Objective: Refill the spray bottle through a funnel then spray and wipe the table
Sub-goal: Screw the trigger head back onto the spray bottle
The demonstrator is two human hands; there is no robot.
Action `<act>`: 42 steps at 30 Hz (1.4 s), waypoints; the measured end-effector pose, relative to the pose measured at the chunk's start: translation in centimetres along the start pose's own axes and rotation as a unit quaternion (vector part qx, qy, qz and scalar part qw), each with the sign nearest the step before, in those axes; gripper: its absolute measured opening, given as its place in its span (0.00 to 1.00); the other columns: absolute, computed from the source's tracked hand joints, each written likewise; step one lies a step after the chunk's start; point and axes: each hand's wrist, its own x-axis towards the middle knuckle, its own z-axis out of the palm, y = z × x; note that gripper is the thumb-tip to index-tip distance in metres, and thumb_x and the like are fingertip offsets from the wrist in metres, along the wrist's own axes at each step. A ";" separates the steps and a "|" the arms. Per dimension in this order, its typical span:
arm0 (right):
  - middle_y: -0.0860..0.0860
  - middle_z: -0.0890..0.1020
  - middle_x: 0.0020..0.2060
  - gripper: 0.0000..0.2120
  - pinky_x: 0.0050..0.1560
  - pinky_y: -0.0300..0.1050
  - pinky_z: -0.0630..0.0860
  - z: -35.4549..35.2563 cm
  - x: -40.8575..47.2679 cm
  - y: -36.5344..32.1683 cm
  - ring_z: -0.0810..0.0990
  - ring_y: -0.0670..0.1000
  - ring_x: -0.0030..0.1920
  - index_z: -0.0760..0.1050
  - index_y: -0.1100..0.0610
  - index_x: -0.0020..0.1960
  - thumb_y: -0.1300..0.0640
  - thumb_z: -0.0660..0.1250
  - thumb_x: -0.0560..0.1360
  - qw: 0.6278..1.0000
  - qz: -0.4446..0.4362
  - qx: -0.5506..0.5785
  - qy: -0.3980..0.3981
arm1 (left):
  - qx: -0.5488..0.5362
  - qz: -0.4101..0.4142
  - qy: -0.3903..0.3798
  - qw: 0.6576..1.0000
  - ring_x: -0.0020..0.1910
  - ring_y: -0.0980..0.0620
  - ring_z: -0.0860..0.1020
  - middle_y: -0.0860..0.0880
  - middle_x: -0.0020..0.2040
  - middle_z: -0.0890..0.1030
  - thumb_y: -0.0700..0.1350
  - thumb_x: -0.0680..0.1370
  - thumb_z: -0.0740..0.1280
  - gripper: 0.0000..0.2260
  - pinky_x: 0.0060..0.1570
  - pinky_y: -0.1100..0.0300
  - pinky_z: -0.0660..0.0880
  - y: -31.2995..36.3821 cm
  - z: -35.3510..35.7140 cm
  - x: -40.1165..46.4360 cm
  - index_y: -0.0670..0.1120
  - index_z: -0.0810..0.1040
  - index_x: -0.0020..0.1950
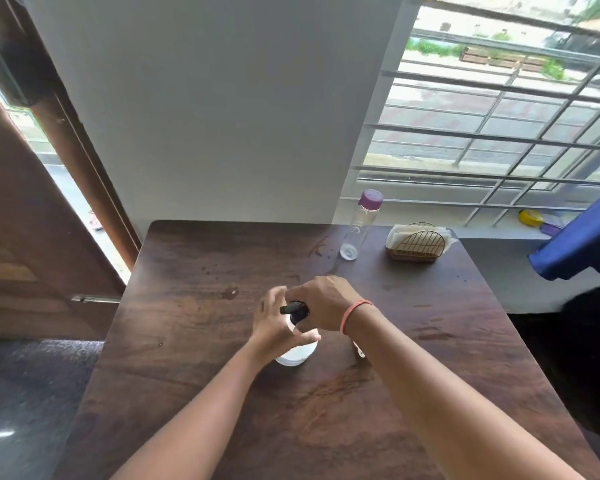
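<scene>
A white spray bottle [297, 355] with a black spray head [294, 308] stands upright in the middle of the dark wooden table [194, 341]. My left hand [274, 327] wraps around the bottle's body. My right hand [323, 303], with a pink band on the wrist, is closed over the black spray head from the right. A clear water bottle [359, 226] with a purple cap stands at the table's far edge. A small pale object [359, 349] shows just under my right forearm; I cannot tell what it is.
A gold wire napkin holder [418, 242] with white tissues sits at the far right corner. A white wall rises behind the table, a barred window to the right, a wooden door on the left. A blue object [582, 244] and a dark shape [582, 358] lie off the right edge.
</scene>
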 end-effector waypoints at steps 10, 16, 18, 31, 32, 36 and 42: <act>0.51 0.83 0.40 0.12 0.52 0.47 0.63 2.2 0.9 -1.6 0.80 0.55 0.42 0.69 0.50 0.38 0.43 0.66 0.69 0.991 0.096 0.004 0.093 | -0.023 -0.019 0.022 0.999 0.43 0.48 0.80 0.54 0.39 0.79 0.49 0.71 0.68 0.08 0.36 0.60 0.68 0.4 0.3 -0.8 0.58 0.71 0.34; 0.50 0.82 0.40 0.11 0.50 0.47 0.61 1.6 1.8 -2.0 0.80 0.54 0.45 0.70 0.51 0.39 0.44 0.67 0.70 0.990 0.115 -0.006 0.079 | -0.084 -0.118 0.142 0.979 0.58 0.41 0.77 0.44 0.60 0.77 0.45 0.73 0.69 0.12 0.55 0.53 0.71 2.1 1.1 -2.3 0.43 0.78 0.55; 0.48 0.80 0.37 0.11 0.47 0.46 0.60 0.8 1.6 -1.3 0.80 0.54 0.45 0.70 0.50 0.40 0.45 0.68 0.69 0.997 0.067 0.004 0.050 | -0.061 -0.096 0.079 0.990 0.59 0.44 0.77 0.47 0.58 0.77 0.52 0.69 0.73 0.18 0.57 0.51 0.73 1.3 0.4 -1.3 0.48 0.78 0.56; 0.51 0.83 0.36 0.09 0.51 0.47 0.62 1.4 1.9 -1.9 0.71 0.55 0.33 0.71 0.50 0.36 0.46 0.62 0.71 0.994 0.062 -0.037 0.086 | 0.014 0.012 0.030 0.999 0.52 0.49 0.81 0.52 0.50 0.84 0.62 0.64 0.68 0.22 0.47 0.58 0.75 -1.3 -0.3 -0.2 0.54 0.81 0.54; 0.52 0.83 0.36 0.10 0.50 0.47 0.63 1.3 1.9 -1.9 0.73 0.55 0.34 0.71 0.51 0.36 0.46 0.62 0.71 0.994 0.067 -0.034 0.085 | 0.015 0.007 0.037 0.999 0.53 0.48 0.81 0.51 0.51 0.83 0.59 0.66 0.71 0.21 0.48 0.57 0.75 -1.1 -0.2 -0.4 0.53 0.81 0.56; 0.52 0.83 0.38 0.11 0.49 0.46 0.62 1.7 2.3 -2.2 0.75 0.55 0.36 0.71 0.53 0.35 0.47 0.62 0.71 0.990 0.104 -0.018 0.092 | -0.001 -0.024 0.088 0.996 0.53 0.46 0.79 0.49 0.52 0.81 0.51 0.69 0.72 0.16 0.48 0.56 0.74 -0.6 0.6 -0.8 0.50 0.79 0.55; 0.47 0.83 0.40 0.16 0.52 0.48 0.62 1.1 2.1 -1.7 0.78 0.51 0.42 0.78 0.50 0.43 0.38 0.67 0.69 0.998 0.053 -0.002 0.039 | -0.012 -0.013 0.199 0.980 0.50 0.46 0.80 0.48 0.48 0.83 0.45 0.67 0.75 0.15 0.51 0.55 0.75 -0.7 2.0 -1.8 0.45 0.82 0.52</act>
